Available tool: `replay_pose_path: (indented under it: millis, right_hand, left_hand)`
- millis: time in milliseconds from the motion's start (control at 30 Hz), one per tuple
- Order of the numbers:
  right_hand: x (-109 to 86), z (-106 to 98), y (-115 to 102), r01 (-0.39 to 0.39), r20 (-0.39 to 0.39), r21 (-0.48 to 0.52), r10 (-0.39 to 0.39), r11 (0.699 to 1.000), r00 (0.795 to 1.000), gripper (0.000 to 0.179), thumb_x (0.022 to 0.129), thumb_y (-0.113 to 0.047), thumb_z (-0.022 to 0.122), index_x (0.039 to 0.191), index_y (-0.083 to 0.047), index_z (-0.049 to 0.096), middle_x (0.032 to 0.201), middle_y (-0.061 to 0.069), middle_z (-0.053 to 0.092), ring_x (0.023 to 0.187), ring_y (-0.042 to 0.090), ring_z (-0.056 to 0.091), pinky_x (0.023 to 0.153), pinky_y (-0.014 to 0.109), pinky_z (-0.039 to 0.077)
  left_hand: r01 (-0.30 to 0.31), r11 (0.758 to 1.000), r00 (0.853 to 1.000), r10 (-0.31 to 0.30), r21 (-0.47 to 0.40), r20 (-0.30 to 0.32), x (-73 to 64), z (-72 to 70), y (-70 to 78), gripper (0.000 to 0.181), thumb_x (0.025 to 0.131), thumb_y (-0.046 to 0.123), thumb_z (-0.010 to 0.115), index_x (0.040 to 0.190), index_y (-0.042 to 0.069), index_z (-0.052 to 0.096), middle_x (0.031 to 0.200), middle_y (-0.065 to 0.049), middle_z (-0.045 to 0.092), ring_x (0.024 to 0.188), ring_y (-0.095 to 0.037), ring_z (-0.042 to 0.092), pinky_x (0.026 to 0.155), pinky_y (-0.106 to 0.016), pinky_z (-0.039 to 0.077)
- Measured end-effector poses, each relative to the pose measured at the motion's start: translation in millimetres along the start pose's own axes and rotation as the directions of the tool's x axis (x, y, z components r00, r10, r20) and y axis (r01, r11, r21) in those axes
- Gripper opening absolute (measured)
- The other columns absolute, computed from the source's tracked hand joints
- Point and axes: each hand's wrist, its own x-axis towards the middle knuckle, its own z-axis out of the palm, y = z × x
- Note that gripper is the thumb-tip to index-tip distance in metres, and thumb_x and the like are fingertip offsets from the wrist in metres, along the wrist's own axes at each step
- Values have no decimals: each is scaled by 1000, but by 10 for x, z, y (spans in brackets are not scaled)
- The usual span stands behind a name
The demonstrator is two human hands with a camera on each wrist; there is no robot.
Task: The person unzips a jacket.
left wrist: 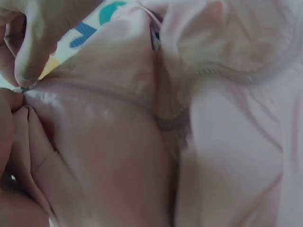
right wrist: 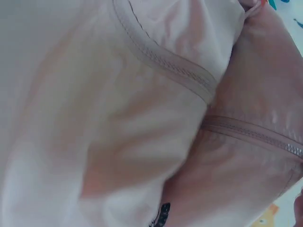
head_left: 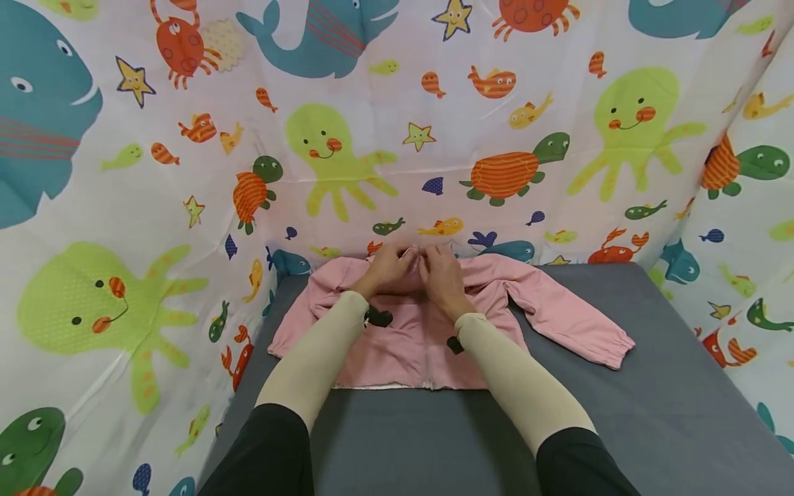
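A pink jacket (head_left: 397,351) lies spread on the grey table, its front facing up and a zip running down its middle. At the collar end, my left hand (head_left: 389,267) and right hand (head_left: 443,277) are close together, each pinching the cloth by the zip's top. The left wrist view shows fingers (left wrist: 35,56) gripping the edge where the zip (left wrist: 94,91) ends. In the right wrist view, the zip (right wrist: 255,135) crosses the folded fabric, and only a sliver of a hand shows at the right edge. The zip pull is hidden.
The grey table (head_left: 397,441) extends in front of the jacket and to its right. One sleeve (head_left: 571,317) stretches out to the right; the other sleeve lies at the left. A curtain (head_left: 384,151) printed with sea animals hangs behind and along both sides.
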Motion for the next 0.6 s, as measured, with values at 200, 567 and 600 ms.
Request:
replay_pose_path:
  millis: [200, 567, 600]
  right_hand:
    - [-23, -175, -56, 92, 41, -15, -91, 996, 995, 9, 106, -6, 65, 110, 1, 71, 105, 22, 68, 103, 44, 65, 95, 54, 54]
    - [-407, -364, -170, 189, 148, -93, -174, 978, 973, 7, 105, 1, 60, 107, 1, 66, 95, 19, 64, 89, 40, 60, 79, 54, 52]
    - [-470, -385, -184, 191, 170, -94, -173, 977, 970, 9, 105, 3, 59, 108, 0, 67, 95, 19, 63, 89, 39, 59, 79, 53, 52]
  left_hand:
    - [73, 997, 978, -75, -18, -196, 108, -141, 222, 28, 110, 26, 60, 95, 11, 79, 91, -9, 76, 93, -27, 70, 89, -48, 46]
    - [168, 980, 882, -196, -102, -429, 277, -614, 698, 30, 112, 23, 59, 98, 7, 80, 89, -11, 76, 87, -26, 70, 81, -37, 54]
    - [202, 972, 865, -234, -117, -443, 295, -675, 745, 31, 112, 25, 58, 101, 8, 82, 94, -11, 78, 92, -28, 72, 85, -38, 55]
